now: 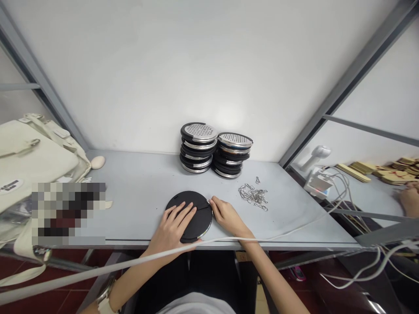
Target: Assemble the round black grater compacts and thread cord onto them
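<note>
A flat, round black case (203, 220) lies near the table's front edge, with a seam or strap across its top and a thin shiny rim at lower right. My left hand (173, 226) holds it, fingers laid across the top and thumb along the near edge. At its right edge, my right hand (225, 213) pinches a small metal clip (209, 201), partly hidden by the fingers. To the right is a loose pile of small metal clips (253, 195). Behind the case stand two stacks of round cases (198, 148) with perforated silver tops and black edges.
A white cable (229, 239) crosses in front of my forearms. At left are a cream bag (36, 152) and a small pale egg-shaped thing (97, 162). A grey frame post (307, 122) borders the right side; beyond it are a charger (319, 183), yellowish flat pieces (396, 174) and another person's hand (410, 198).
</note>
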A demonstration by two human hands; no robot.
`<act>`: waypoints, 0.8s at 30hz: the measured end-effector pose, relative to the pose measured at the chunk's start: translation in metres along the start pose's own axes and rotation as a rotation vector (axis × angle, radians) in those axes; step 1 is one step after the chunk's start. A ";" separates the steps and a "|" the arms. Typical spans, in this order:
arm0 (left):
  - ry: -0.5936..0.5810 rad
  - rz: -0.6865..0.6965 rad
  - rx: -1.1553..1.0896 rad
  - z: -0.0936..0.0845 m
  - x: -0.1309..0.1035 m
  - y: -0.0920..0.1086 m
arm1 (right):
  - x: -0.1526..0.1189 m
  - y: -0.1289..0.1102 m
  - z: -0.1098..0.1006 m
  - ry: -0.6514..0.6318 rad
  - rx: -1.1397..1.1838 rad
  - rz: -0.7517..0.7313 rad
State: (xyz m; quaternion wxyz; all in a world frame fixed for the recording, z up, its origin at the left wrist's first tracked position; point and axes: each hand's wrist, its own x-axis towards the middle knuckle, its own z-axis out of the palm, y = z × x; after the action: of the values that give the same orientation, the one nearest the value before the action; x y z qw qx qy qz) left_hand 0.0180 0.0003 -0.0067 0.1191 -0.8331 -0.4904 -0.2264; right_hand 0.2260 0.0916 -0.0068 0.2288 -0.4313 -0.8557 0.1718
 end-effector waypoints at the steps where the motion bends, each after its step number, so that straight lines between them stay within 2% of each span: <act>1: 0.002 0.000 -0.002 -0.001 0.000 0.001 | 0.000 0.000 0.000 -0.002 -0.002 0.000; 15: -0.001 0.001 -0.012 0.000 0.000 -0.001 | -0.002 -0.004 -0.003 0.013 0.107 0.047; 24: -0.028 0.000 0.004 0.000 0.000 0.000 | -0.001 -0.004 -0.002 0.010 0.072 0.044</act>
State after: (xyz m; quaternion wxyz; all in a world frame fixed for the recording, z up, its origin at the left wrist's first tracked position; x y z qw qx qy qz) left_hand 0.0176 0.0000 -0.0064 0.1140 -0.8359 -0.4924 -0.2139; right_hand 0.2249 0.0885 -0.0030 0.2447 -0.4422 -0.8381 0.2055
